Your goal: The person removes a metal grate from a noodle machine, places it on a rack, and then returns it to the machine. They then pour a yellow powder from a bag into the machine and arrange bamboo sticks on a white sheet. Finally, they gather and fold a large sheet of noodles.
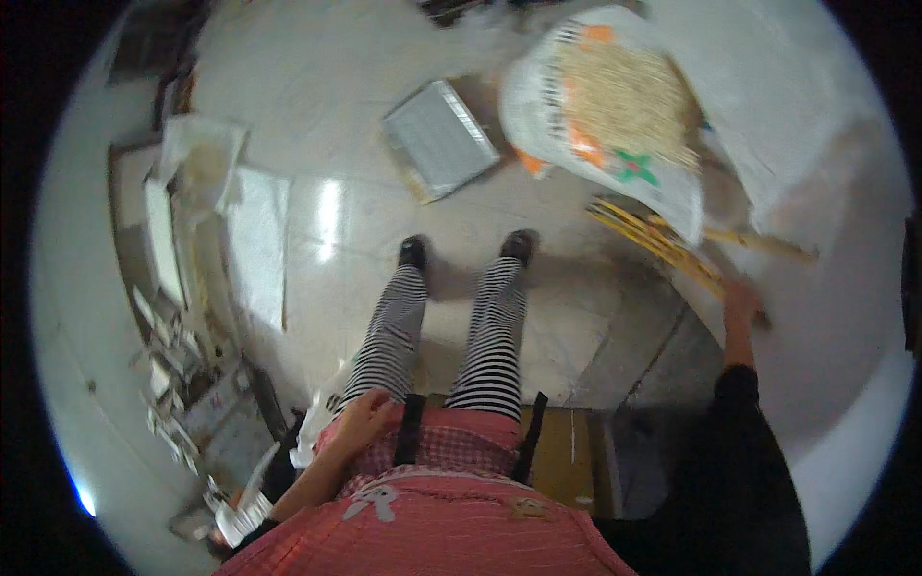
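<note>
My right hand (740, 301) reaches out to the right and grips the near end of a long yellow slatted object (652, 241), blurred, perhaps a bundle of sticks. Its far end lies beside a white woven sack (529, 108) with orange and green print. A heap of thin, pale straw-coloured pieces (623, 97) shows on the sack; blur hides what they are. My left hand (367, 423) lies on my pink apron (461, 522) over the left thigh, holding nothing, fingers slightly apart.
A grey, box-like rectangular object (441, 140) sits on the tiled floor (338, 288) ahead of my feet. Along the left wall are a white panel (259, 245) and cluttered pale pieces (173, 381). Another yellow strip (763, 243) lies near the sack. Behind me stands a brown box-like surface (562, 453).
</note>
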Tool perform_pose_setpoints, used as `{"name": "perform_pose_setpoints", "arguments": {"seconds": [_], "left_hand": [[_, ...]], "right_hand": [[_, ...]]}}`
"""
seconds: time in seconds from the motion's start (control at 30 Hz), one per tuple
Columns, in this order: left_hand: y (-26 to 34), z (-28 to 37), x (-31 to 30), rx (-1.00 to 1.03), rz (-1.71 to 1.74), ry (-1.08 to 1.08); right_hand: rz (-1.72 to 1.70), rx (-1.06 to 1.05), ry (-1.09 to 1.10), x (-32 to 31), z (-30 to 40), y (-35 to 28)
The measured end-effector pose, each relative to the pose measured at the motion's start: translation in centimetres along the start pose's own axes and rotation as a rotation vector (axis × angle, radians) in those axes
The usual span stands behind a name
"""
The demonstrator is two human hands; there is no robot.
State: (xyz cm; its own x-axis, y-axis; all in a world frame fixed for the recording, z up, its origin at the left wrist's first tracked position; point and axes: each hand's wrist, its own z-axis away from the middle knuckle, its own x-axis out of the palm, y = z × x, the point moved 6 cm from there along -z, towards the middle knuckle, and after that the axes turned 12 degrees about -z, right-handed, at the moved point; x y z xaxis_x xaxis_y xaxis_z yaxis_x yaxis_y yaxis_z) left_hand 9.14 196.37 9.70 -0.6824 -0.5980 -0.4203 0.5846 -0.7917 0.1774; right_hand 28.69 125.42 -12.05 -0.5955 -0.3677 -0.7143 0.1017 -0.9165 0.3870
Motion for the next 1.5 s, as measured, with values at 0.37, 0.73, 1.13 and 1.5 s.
{"name": "perform_pose_setpoints", "arguments": {"seconds": [0.37, 0.73, 1.13, 1.5], "left_hand": [[-10.1, 2.7, -1.1, 0.091, 0.472, 0.053], [-27.7, 4.8, -20.4, 0.785, 2.013, 0.085], [-59.4, 20.7, -46.3, 1.122, 2.131, 1.033], [-75.8, 15.6, -40.1, 0.456, 2.438, 1.34]], "right_hand": [[-0.388, -0.229, -0.568, -10.1, 27.3, -23.2], [-0.791, -1.005, -0.349, -50.5, 47.1, -67.9], [-0.798, -1.471, -1.48, -70.9, 65.1, -100.4], [-0.199, -1.565, -1.142, -71.7, 67.8, -119.4]]}}
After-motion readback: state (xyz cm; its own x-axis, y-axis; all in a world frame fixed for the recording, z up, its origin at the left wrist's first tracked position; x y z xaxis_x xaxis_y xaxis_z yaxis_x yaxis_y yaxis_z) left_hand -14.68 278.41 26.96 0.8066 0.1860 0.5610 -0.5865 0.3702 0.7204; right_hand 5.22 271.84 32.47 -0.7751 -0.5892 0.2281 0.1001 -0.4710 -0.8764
